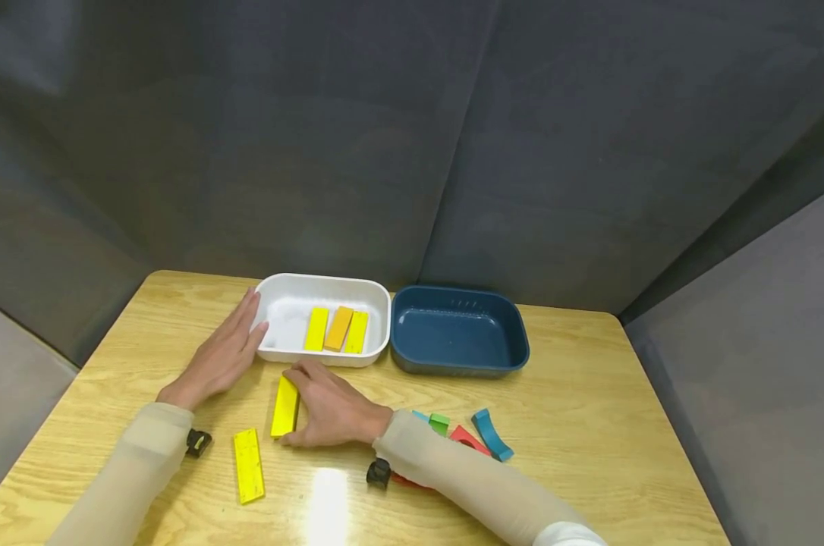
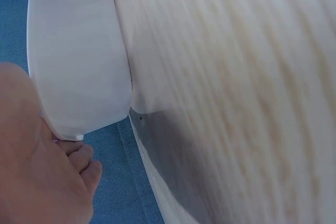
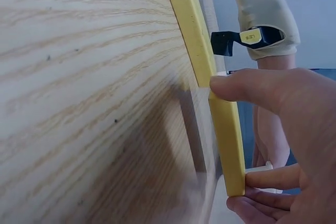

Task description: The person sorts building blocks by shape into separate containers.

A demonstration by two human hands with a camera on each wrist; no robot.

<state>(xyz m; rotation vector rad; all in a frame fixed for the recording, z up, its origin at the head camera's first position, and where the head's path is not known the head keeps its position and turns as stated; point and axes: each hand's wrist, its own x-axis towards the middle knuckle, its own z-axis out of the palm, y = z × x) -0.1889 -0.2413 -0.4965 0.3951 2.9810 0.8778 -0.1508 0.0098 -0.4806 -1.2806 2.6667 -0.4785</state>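
Because the right grip (image 1: 335, 407) pinches a yellow block (image 3: 227, 148) by its two ends, thumb at the near end and fingers at the far one, its long faces are left free; this looks like a sound hold, provided the pressure is even and the block is carried level. It appears raised just off the counter (image 1: 589, 425), in front of the white tray (image 1: 330, 360), whose front wall calls for a little extra lift. The left grip (image 1: 217, 356) clasps nothing, its extended fingers resting against the tray's left end; light pressure there should steady it without tipping. Inside, two yellow bars (image 1: 316, 329) flank an orange bar (image 1: 339, 329) toward the right, so moves above them want care. A loose yellow block (image 1: 249, 466) lies nearer the person. Under the right forearm sit red (image 1: 468, 438), green (image 1: 439, 423) and blue pieces (image 1: 492, 436); a raised elbow should avoid sweeping them.
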